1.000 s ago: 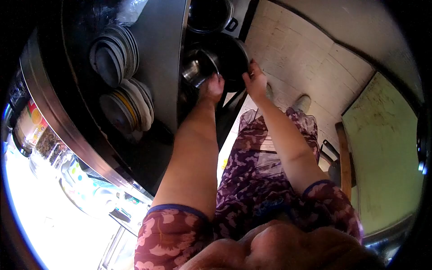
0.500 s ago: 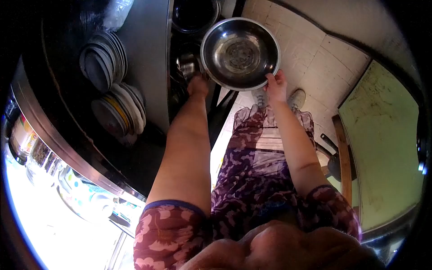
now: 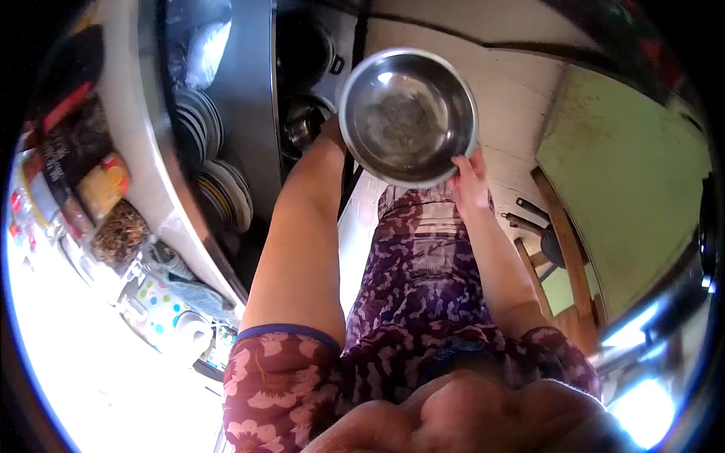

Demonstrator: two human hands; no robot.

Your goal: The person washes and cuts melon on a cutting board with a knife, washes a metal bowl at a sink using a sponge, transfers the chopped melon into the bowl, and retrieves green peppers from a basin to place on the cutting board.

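Right hand (image 3: 470, 181): narrowed on the near rim of one metal basin (image 3: 406, 121), which hangs just ahead of it, mouth toward the viewer; the rim is presumably pinched because it gives a slim, firm edge. Left hand (image 3: 332, 127): in shadow beside the basin's left edge, its fingers too dark to tell whether they grip anything. Just beyond the left hand, one small shiny metal pot (image 3: 302, 130), rounded, close to it inside the cupboard. Further ahead of that hand, one dark round pot (image 3: 302, 57) with a black loop handle. Left of the left hand, past a smooth grey panel (image 3: 255, 98), two stacks of plates (image 3: 199, 124), pale, thin-rimmed, one edged in yellow, probably nested to save room. Well right of the right hand, one dark pan (image 3: 554, 247), then a scuffed green board (image 3: 630, 181), flat and broad.
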